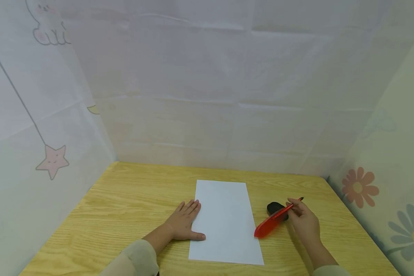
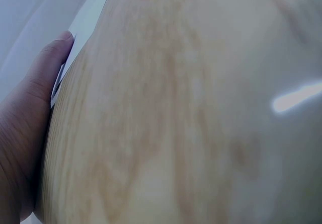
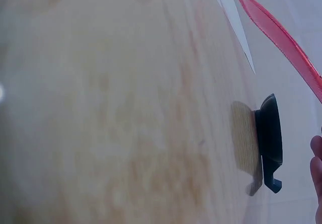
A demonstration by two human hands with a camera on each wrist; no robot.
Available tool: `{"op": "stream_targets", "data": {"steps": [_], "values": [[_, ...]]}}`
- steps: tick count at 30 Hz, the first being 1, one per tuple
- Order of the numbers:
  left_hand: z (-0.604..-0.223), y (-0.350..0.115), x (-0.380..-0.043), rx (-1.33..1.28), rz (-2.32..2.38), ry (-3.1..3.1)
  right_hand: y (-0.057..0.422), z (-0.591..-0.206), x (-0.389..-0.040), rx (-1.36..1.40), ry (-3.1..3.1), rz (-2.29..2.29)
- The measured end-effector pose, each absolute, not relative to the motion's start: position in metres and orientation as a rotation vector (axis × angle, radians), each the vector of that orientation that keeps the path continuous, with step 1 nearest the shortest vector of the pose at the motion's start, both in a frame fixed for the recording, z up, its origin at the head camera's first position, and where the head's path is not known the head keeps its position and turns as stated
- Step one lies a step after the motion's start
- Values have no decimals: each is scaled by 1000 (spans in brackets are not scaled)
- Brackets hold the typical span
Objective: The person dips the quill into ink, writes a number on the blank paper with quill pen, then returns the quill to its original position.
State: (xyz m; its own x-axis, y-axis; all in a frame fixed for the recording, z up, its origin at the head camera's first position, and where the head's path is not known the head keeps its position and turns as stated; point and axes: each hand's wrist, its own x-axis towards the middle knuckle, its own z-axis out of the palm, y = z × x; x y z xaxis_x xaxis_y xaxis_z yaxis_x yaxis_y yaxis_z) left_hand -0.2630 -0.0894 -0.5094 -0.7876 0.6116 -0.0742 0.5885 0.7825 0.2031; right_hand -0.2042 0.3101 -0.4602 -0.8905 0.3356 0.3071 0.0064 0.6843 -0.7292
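Note:
A white sheet of paper (image 1: 224, 220) lies on the wooden table. My left hand (image 1: 183, 223) rests flat across its left edge, with the fingers straight and the thumb spread onto the sheet. To the right of the paper, my right hand (image 1: 305, 224) pinches a red feather pen (image 1: 270, 224) near its dark tip. The tip points up and away to the right, and the plume slants down toward the sheet. Under the feather sits a small black dish-like object (image 3: 270, 133) with a short bent spout or handle. Only some fingertips (image 3: 316, 156) of this hand show in the right wrist view.
Pale wood-grain table (image 1: 134, 191) surrounds the sheet. A creased whitish cloth (image 1: 210, 130) rises behind the table's far edge. Printed sheets stand at both sides, with a pink star (image 1: 52, 160) on the left and a red flower (image 1: 358, 188) on the right.

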Motion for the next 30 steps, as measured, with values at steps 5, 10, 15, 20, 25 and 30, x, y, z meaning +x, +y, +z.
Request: {"op": "stream_targets", "data": {"steps": [5,10,15,20,25,30], "values": [[-508,-90,-262,960,259,2831,310,-461,-205,-288,-2450,1102],[-509,-89,-262,953,260,2833,310,-460,-204,-337,-2444,1141],[-509,-89,-263,957,262,2836,311,-459,-204,-389,-2459,1181],[-504,-89,-261,969,267,2828,313,-462,-205,-392,-2465,1161],[-500,-88,-259,966,261,2825,315,-464,-207,-337,-2468,1089],[-502,-88,-260,960,279,2822,316,-465,-208,-310,-2466,1042]]}}
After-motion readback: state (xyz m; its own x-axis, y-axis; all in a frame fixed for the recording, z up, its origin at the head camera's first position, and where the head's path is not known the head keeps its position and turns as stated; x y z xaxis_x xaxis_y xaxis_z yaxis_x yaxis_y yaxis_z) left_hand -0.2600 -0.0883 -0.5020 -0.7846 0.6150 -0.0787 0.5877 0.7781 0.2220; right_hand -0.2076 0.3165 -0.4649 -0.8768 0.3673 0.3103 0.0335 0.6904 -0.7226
